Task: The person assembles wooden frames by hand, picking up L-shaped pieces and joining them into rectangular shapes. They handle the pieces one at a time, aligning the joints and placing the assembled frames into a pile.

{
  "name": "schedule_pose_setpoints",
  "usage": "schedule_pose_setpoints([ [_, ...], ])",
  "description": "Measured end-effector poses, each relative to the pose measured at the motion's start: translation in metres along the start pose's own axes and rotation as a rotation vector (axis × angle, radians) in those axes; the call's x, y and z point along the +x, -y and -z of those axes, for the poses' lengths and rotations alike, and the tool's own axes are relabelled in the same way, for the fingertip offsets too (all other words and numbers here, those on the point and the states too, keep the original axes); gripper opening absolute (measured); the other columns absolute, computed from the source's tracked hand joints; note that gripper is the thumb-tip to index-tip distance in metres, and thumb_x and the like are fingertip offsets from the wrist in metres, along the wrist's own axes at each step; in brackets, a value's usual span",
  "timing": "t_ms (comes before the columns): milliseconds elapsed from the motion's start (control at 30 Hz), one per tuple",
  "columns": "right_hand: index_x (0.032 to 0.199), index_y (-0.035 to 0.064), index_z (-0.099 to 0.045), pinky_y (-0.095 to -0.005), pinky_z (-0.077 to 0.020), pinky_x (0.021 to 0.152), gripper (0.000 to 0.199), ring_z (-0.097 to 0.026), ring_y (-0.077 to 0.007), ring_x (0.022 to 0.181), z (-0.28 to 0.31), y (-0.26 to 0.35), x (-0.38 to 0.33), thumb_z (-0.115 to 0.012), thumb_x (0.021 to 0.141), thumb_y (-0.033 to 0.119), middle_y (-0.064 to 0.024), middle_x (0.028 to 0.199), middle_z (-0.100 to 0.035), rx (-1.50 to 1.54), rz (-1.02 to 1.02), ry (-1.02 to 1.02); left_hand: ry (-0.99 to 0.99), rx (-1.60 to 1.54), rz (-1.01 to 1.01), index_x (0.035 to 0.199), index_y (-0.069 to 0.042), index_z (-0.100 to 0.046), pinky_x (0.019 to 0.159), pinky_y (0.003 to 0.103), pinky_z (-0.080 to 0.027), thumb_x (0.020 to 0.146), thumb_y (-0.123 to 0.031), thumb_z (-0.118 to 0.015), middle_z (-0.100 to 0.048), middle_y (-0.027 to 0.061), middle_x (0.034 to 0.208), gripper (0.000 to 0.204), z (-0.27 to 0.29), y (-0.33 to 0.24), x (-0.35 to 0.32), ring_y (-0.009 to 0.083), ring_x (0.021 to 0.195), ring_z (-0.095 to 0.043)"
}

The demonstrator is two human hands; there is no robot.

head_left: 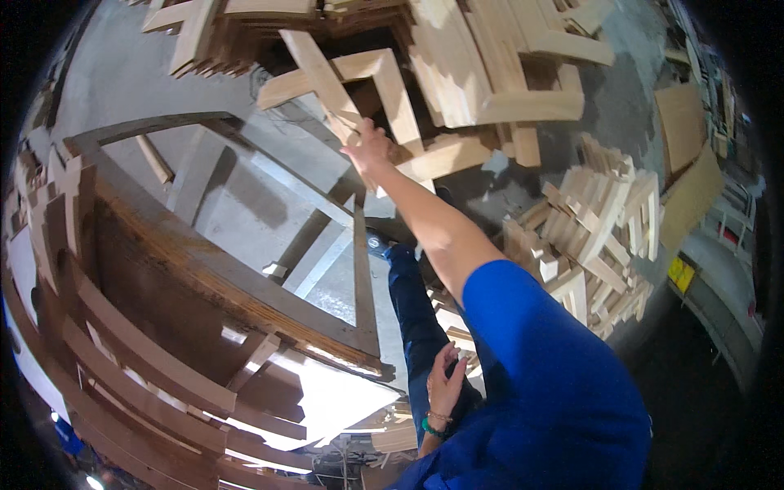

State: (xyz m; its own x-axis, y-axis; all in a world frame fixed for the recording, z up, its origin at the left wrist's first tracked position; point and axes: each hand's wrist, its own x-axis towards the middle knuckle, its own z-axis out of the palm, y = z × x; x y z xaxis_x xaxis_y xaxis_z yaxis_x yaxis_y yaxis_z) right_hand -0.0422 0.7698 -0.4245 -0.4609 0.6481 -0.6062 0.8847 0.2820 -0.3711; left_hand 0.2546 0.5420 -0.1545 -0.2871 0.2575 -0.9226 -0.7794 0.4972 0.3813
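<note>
My right hand reaches far forward on a bare arm with a blue sleeve. Its fingers close around the near end of a pale wooden slat. This slat lies across an angular pale wooden frame made of joined bars; whether the two are joined cannot be made out. My left hand, with bracelets at the wrist, hangs low beside my dark-trousered leg. Its fingers are loosely curved and apart from the thumb, with nothing seen in them.
Stacked wooden frames stand at the far side, and a pile of pale pieces sits to the right. At left, a large grey frame structure adjoins brown slatted woodwork. Cardboard sheets lie far right.
</note>
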Motion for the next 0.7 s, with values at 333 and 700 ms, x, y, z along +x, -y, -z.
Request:
schedule_pose_setpoints([
  [333,0.111,0.0033,-0.046,-0.0453,-0.0480,0.084,0.074,-0.063,-0.0381,0.093,0.013,0.000,0.013,-0.074,0.065,0.055,-0.0228,0.096,-0.064,-0.126,0.027,0.074,0.036,-0.010,0.038,0.128,-0.002,-0.048,0.091,0.030,-0.045,0.089,-0.014,-0.061,-0.061,0.0119,0.115,0.042,-0.004,-0.011,0.007,0.0172,0.106,-0.058],
  [700,0.084,-0.0028,-0.066,-0.0365,-0.0466,0.067,0.049,-0.065,-0.0273,0.066,0.101,-0.048,-0.111,-0.055,0.086,0.045,-0.0168,0.070,-0.066,0.165,0.145,0.291,0.432,-0.226,-0.366,0.112,0.000,-0.060,0.098,0.029,-0.040,0.097,-0.019,-0.048,-0.060,0.0070,0.115,0.028,0.045,-0.119,-0.063,0.0152,0.109,-0.054],
])
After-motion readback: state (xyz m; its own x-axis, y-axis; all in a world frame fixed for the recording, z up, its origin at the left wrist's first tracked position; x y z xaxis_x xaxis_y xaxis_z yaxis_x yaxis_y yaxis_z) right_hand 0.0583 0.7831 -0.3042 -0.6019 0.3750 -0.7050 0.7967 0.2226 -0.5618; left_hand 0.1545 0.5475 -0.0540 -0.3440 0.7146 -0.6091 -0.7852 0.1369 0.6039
